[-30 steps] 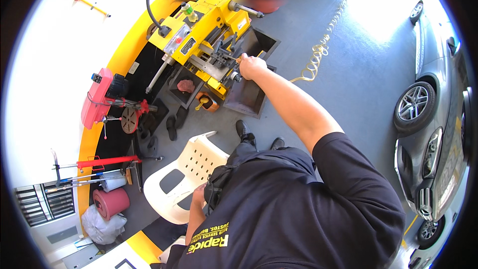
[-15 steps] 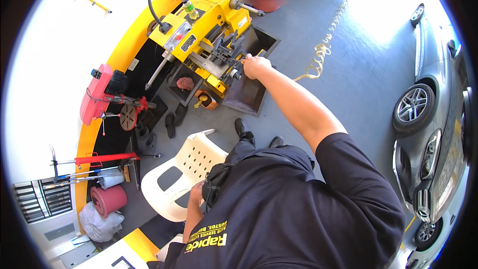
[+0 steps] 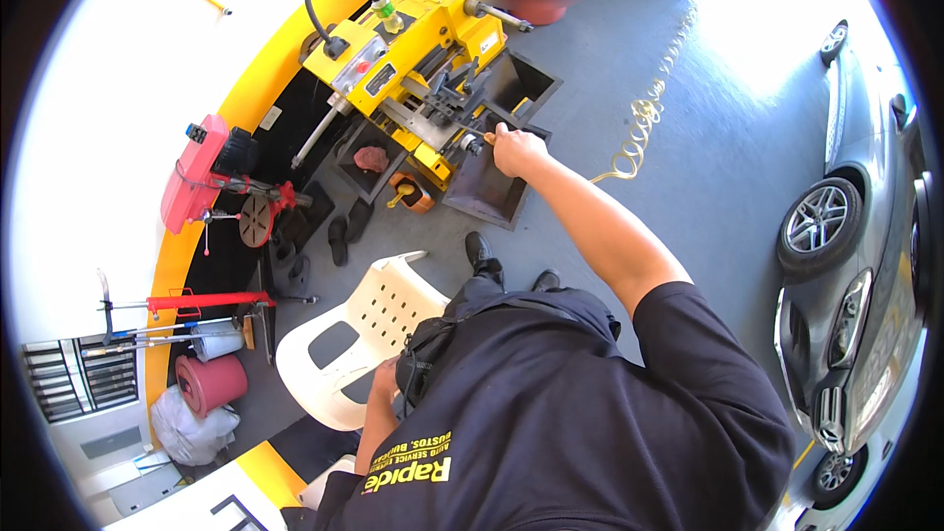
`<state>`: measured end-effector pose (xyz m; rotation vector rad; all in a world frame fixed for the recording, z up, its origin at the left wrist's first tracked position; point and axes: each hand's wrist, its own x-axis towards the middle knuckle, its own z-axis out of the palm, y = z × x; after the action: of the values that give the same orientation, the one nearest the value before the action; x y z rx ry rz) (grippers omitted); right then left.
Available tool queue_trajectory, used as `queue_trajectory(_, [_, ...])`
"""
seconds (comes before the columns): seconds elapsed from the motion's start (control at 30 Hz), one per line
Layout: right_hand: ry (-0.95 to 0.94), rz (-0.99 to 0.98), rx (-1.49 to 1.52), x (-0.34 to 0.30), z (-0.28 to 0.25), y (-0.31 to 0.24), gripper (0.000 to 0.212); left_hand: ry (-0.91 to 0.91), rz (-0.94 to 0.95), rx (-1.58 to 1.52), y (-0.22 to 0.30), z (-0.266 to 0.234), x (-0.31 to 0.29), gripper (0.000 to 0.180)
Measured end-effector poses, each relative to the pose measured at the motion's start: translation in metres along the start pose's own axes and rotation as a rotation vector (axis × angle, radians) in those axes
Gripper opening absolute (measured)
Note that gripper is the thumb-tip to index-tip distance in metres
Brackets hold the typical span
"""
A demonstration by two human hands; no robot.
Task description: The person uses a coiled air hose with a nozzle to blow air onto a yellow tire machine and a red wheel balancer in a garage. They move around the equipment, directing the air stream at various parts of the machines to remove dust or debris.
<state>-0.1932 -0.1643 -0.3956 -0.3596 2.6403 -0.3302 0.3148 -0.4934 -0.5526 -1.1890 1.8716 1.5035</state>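
I can count one yellow machine (image 3: 379, 79), one drill press (image 3: 193, 174), one bottle (image 3: 387, 15), one rag (image 3: 370, 159) and one orange jug (image 3: 417, 198) from here. There is one left hand (image 3: 384, 383), one right hand (image 3: 518, 152), one handled tool (image 3: 490, 139), and two worn shoes (image 3: 479, 251). One chair (image 3: 385, 303) stands in plain sight, plus one red bin (image 3: 212, 383), one bucket (image 3: 214, 341), one plastic bag (image 3: 193, 431) and one coiled hose (image 3: 626, 166). I see two cars (image 3: 854, 403) over there, with three wheels (image 3: 819, 220) showing between them. The loose shoes (image 3: 338, 236) lie too jumbled for me to number.
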Motion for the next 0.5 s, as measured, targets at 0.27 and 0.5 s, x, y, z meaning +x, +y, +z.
queue_trajectory(0.27, [-0.011,-0.077,-0.038,0.001,-0.002,-0.028,0.038,-0.052,-0.049,-0.228,-0.005,-0.007,0.014,0.034])
queue_trajectory(0.5, [0.101,-0.06,-0.053,0.02,-0.023,-0.058,0.03,-0.064,-0.205,-0.176,0.021,-0.008,0.024,0.033])
